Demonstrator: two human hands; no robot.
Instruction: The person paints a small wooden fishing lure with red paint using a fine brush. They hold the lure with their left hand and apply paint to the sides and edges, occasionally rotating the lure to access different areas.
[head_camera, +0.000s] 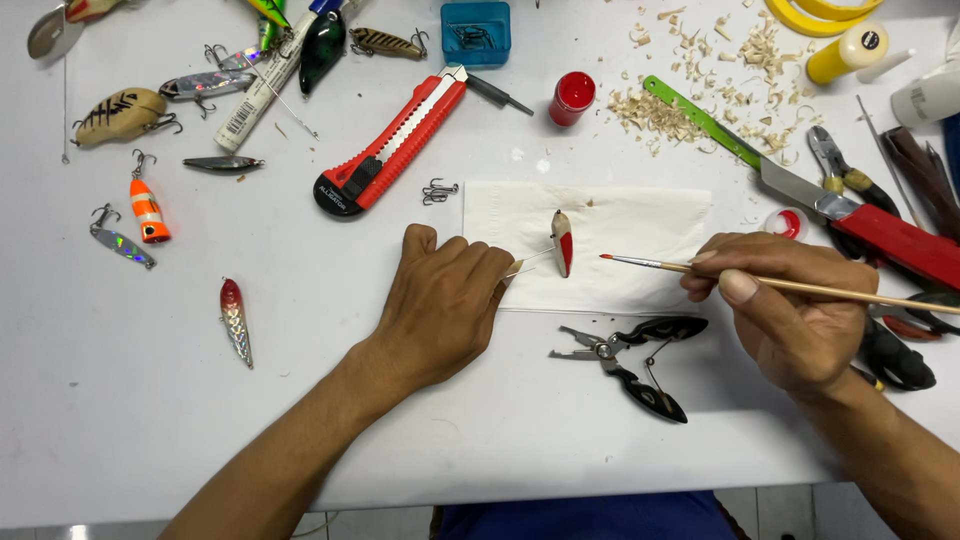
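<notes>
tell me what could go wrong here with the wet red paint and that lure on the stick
The left hand holds the half-red lure by a thin stick; a wobble could smear paint onto the white paper towel. The red-tipped brush in the right hand could overshoot onto the unpainted half. The loose treble hook nearby might snag skin.

A paper towel (620, 225) lies on the table (300, 300) at mid-field, and a small lure (562, 243) sits over its left part on a thin wire held by the left hand (445, 305), which rests just left of the towel. The right hand (790, 310) is at the towel's right edge — its brush (700, 270) tip reaches toward the lure. Pliers (630, 360) lie in front of the towel, between the hands. Behind it lie a utility knife (395, 145) and a small pot (572, 98) — wood shavings (700, 80) further right.
</notes>
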